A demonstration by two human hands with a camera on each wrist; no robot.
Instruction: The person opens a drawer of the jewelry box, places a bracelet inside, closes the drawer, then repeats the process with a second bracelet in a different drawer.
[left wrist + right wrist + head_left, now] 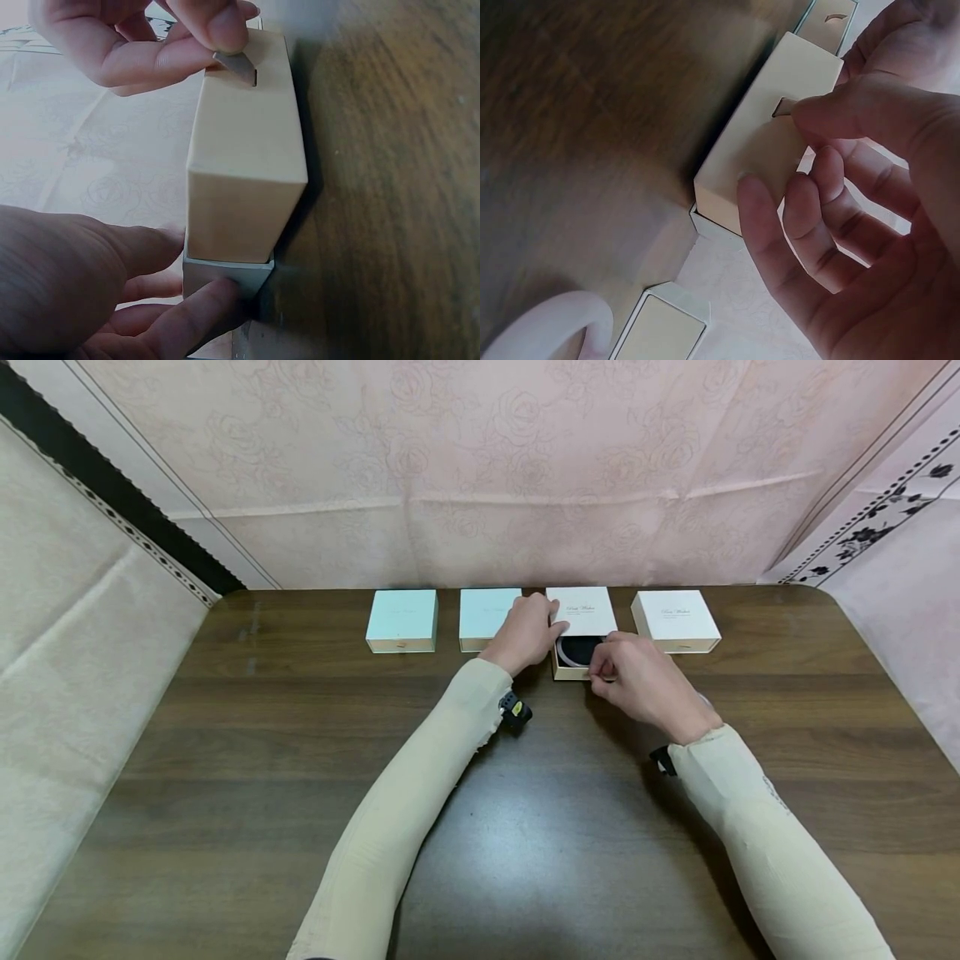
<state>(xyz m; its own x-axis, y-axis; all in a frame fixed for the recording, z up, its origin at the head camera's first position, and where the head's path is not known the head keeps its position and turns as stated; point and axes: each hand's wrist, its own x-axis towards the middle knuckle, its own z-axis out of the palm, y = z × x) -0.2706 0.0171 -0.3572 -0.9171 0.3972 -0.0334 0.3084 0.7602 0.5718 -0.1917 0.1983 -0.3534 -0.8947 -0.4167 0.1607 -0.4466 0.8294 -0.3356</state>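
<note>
Dark wooden table (300, 760) carries 4 boxes in a row; the left hand (525, 631) steadies the third box (581, 610). Left wrist: the right hand (150, 45) pinches the drawer (244, 165) tab (236, 67). Right wrist: same pinch, drawer partly out

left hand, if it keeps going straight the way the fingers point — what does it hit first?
The left hand points away from the person and slightly right, already touching the sleeve of the open white drawer box. Pushed on, it would meet that sleeve first; beyond it, the pink cloth backdrop. Depth is uncertain.
</note>
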